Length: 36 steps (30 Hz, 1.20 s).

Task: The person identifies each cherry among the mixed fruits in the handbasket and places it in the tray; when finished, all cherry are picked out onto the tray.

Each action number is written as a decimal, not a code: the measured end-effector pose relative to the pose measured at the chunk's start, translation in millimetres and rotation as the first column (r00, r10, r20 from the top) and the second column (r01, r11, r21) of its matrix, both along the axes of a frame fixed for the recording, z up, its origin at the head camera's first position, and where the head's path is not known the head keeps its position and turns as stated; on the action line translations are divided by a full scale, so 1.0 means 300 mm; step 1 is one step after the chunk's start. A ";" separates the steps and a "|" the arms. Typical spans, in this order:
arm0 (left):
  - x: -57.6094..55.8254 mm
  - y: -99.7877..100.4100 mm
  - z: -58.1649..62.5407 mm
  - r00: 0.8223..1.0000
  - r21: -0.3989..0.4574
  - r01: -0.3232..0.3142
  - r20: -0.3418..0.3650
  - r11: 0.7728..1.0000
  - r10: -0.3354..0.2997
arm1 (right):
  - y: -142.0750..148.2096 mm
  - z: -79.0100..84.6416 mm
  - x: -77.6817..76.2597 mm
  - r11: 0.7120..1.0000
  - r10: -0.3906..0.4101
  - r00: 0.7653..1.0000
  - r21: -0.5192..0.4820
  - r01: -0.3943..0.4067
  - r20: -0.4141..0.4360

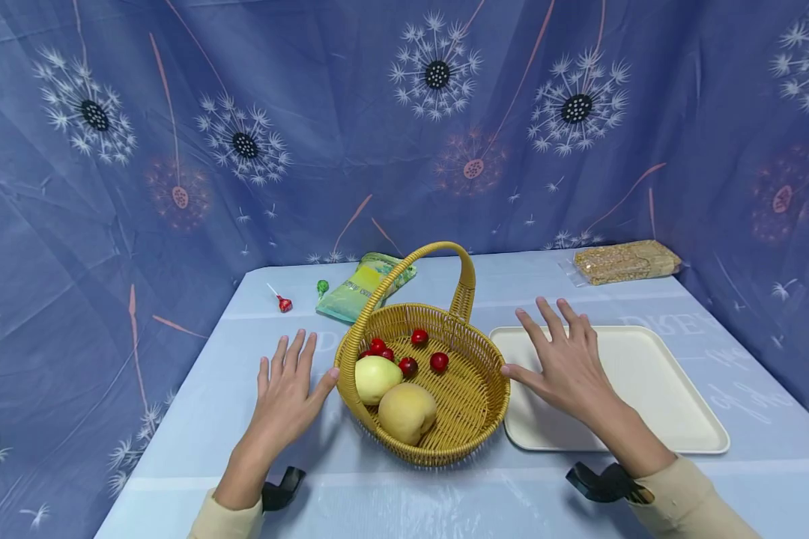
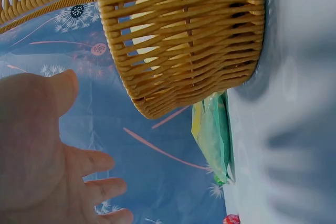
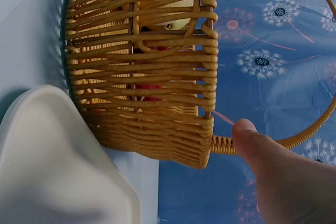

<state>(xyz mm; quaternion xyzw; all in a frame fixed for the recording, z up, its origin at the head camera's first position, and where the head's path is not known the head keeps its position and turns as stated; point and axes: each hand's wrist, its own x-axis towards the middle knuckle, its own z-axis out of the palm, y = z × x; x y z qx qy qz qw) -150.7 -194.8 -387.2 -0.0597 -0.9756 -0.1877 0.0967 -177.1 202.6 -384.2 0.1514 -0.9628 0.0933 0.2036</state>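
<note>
A woven yellow-brown basket [image 1: 495, 415] with an arched handle stands mid-table in the head view. Inside it lie a pale yellow-green apple [image 1: 375, 378], a yellow peach [image 1: 407, 413] and several dark red cherries [image 1: 439, 362]. To the basket's left, my left hand [image 1: 285, 397] hovers with fingers spread, its thumb tip close to the rim. My right hand [image 1: 569, 367] is likewise spread above the tray, thumb pointing at the basket's right rim. The left wrist view shows a gap between the hand [image 2: 37, 150] and the basket wall [image 2: 184, 40]. Neither hand holds anything.
Right of the basket lies a cream tray [image 1: 661, 397]. Behind are a green-yellow packet [image 1: 360, 288], a green lollipop [image 1: 322, 286], a red lollipop [image 1: 285, 304] and, at the back right, a clear-wrapped grainy tan block [image 1: 627, 262]. A blue dandelion-print cloth [image 1: 350, 135] hangs behind the table.
</note>
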 end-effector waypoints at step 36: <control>0.022 0.041 -0.026 0.979 0.220 0.165 -0.154 0.961 -0.132 | -0.196 0.071 -0.064 0.948 0.294 0.956 -0.128 -0.292 0.003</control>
